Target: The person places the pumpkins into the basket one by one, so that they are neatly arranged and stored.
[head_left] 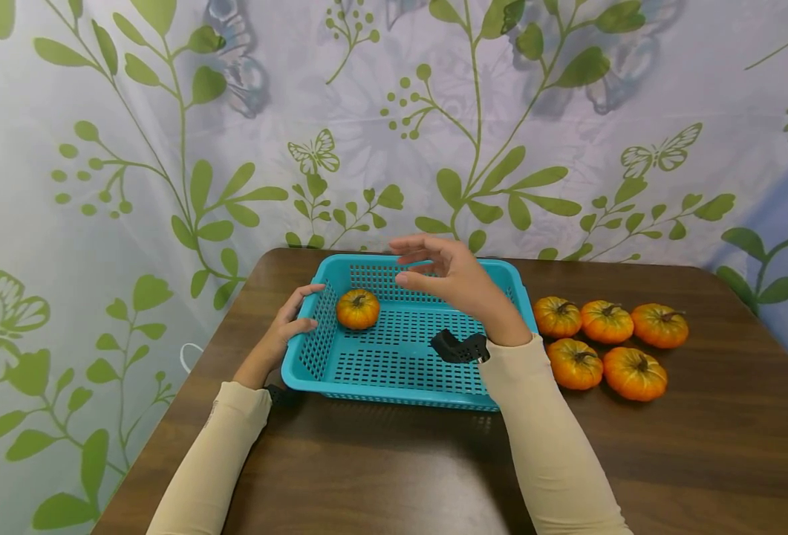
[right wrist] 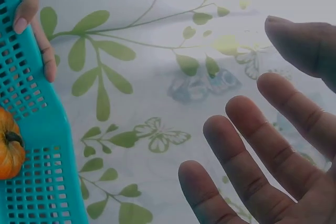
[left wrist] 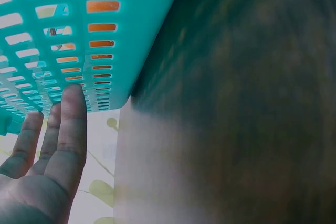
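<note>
A turquoise plastic basket (head_left: 394, 395) with slotted walls stands on the table, and one small orange pumpkin (head_left: 358, 309) sits inside near its left wall. My left hand (head_left: 276, 338) holds the basket's left rim, thumb over the edge and the other fingers along the outside wall. In the left wrist view, fingers (left wrist: 72, 124) lie against that slotted wall. Above the back right part of the basket hovers my right hand (head_left: 457, 279), fingers spread and slightly bent, with nothing in it. The right wrist view also has the pumpkin (right wrist: 9, 150) in the basket.
Several more orange pumpkins (head_left: 634, 374) lie in two rows on the brown wooden table (head_left: 734, 416), just right of the basket. A white curtain (head_left: 340, 111) with green leaves and butterflies hangs behind the table's back edge.
</note>
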Demonstrator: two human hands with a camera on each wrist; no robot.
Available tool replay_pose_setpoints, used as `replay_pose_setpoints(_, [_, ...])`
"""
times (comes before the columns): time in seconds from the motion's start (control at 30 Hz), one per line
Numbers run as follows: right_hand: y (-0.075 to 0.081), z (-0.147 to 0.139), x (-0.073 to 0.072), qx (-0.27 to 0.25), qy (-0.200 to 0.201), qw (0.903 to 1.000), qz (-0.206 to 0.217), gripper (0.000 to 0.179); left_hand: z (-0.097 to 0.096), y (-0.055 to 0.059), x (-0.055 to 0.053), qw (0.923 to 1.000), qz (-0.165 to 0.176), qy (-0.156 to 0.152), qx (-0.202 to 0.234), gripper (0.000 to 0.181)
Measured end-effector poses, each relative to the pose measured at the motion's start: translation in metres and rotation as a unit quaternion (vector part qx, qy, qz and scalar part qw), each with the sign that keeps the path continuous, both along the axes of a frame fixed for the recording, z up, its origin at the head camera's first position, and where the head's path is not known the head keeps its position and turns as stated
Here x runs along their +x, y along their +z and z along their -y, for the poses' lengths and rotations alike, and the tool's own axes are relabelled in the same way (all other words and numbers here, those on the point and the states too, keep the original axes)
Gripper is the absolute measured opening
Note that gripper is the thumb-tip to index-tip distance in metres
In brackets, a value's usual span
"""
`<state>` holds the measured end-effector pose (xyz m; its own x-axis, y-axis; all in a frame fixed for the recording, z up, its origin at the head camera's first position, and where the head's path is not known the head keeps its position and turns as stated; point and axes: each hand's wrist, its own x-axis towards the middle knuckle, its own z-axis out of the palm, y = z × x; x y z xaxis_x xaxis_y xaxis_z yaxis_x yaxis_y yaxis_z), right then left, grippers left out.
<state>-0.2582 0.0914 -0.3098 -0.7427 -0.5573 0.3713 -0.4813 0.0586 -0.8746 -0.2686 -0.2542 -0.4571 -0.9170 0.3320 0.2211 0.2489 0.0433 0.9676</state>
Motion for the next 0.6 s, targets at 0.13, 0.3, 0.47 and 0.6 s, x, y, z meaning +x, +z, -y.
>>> replay_pose_setpoints(0.13, [0.001, -0.011, 0.006, -0.010, -0.014, 0.9998, 0.002, 0.050, -0.001, 0.001, 0.001, 1.0000, 0.003, 0.003, 0.001, 0.066])
replay_pose_setpoints(0.3, [0.002, -0.022, 0.010, -0.005, -0.028, 0.9996, 0.001, 0.052, -0.001, 0.003, 0.002, 1.0000, 0.001, 0.005, 0.000, 0.065])
replay_pose_setpoints(0.47, [0.001, -0.034, 0.012, 0.026, -0.033, 0.9990, -0.016, 0.050, -0.001, 0.004, 0.002, 1.0000, 0.000, 0.004, -0.005, 0.067])
replay_pose_setpoints(0.6, [-0.001, -0.045, 0.012, 0.053, -0.038, 0.9976, -0.025, 0.048, -0.001, 0.003, 0.001, 0.9999, -0.004, 0.008, -0.013, 0.068])
